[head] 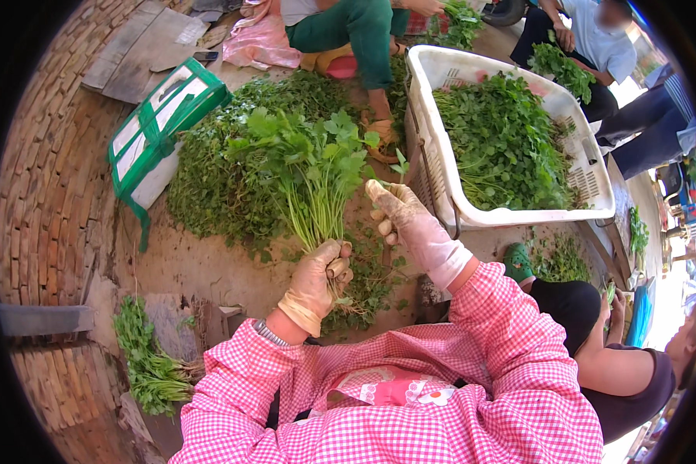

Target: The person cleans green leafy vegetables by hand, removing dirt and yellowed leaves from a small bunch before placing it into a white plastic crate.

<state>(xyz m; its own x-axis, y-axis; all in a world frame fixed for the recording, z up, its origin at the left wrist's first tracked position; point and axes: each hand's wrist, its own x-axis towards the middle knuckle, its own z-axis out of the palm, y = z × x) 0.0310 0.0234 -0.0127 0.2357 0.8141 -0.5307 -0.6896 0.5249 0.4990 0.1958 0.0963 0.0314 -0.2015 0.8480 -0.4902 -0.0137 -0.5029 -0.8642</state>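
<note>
My left hand [319, 281], in a thin pale glove, grips a bunch of leafy coriander-like greens [316, 191] low on the stems. The leaves fan out above the fist, and thin roots hang below it. To the right, my right hand [403, 223], gloved and soiled at the fingertips, has its fingers curled. A small green sprig [401, 167] shows at its thumb and forefinger. Beneath and beyond the held bunch lies a large heap of loose greens [226, 174] on the ground.
A white plastic crate [528, 217] holding greens stands at right. A green-taped white box [162, 124] leans against the heap. Another bunch [151, 359] lies lower left, by a brick surface [46, 220]. People sit close by: a green-trousered leg [354, 52], a dark-clothed person [620, 383].
</note>
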